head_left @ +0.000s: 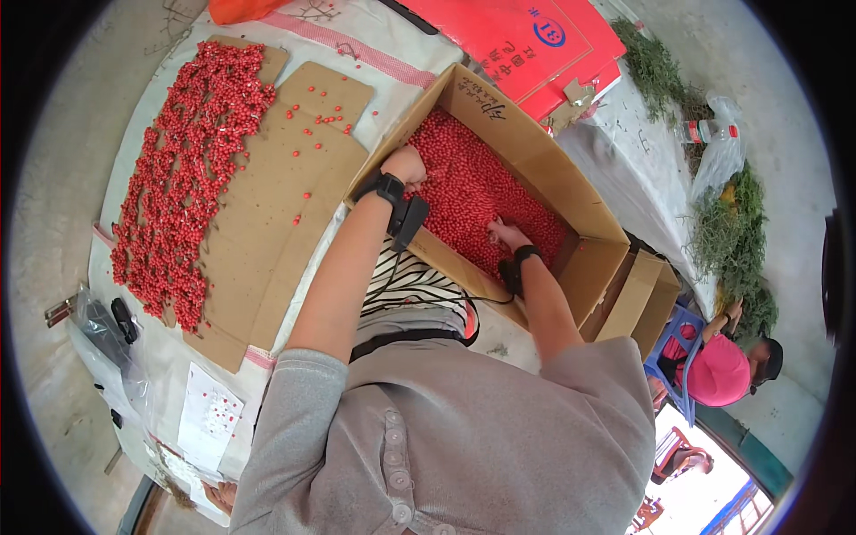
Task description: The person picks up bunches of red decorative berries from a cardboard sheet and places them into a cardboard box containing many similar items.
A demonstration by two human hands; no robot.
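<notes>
A deep cardboard box point(580, 201) holds a thick layer of small red berries point(473, 169), and both my hands reach into it. My left hand point(406, 167) rests at the near left inner wall, with its fingers turned down and hidden. Lower right in the box, my right hand point(508, 234) is in the berries, its fingers curled together at the surface. What lies between those fingers is too small to make out. Black straps with small devices circle both wrists.
On the left, berry sprigs point(183, 169) cover flat cardboard point(267, 241) with a few loose berries. Red cartons point(535, 53) lie beyond the box. Another open box point(642, 303) stands at its right. Green branches point(731, 223) lie far right, near a seated person in pink point(718, 370).
</notes>
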